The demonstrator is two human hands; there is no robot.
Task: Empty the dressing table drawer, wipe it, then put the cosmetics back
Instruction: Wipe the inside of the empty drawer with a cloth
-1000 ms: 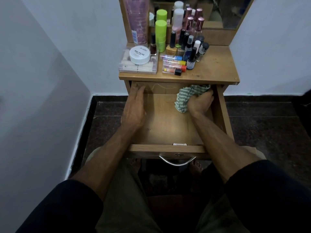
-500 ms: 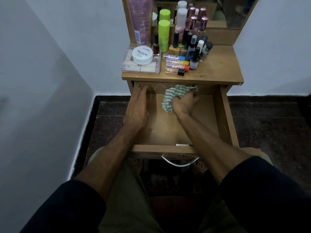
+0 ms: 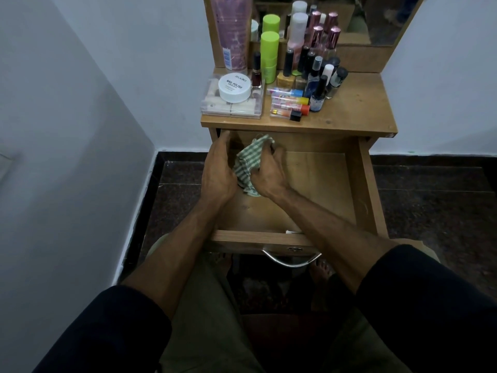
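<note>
The wooden drawer (image 3: 322, 184) is pulled out and holds no cosmetics. My right hand (image 3: 269, 176) grips a green-and-white striped cloth (image 3: 248, 162) at the drawer's back left corner. My left hand (image 3: 219, 170) lies flat with fingers apart against the left side of the drawer, touching the cloth. The cosmetics stand on the tabletop (image 3: 357, 109): a white nail polish remover tub (image 3: 234, 88) on a clear box (image 3: 231, 105), several lip balm tubes (image 3: 289, 103), a green stick (image 3: 269, 53), small dark bottles (image 3: 318, 90).
A mirror (image 3: 376, 17) rises behind the tabletop, and a tall pink tube (image 3: 232, 30) leans at its left. White walls close in on the left and behind. The drawer's metal handle (image 3: 291, 261) is above my knees. Dark stone floor surrounds the table.
My right hand has dragged the cloth from the drawer's back right across to the back left, up against my left hand. The left hand has stayed in place.
</note>
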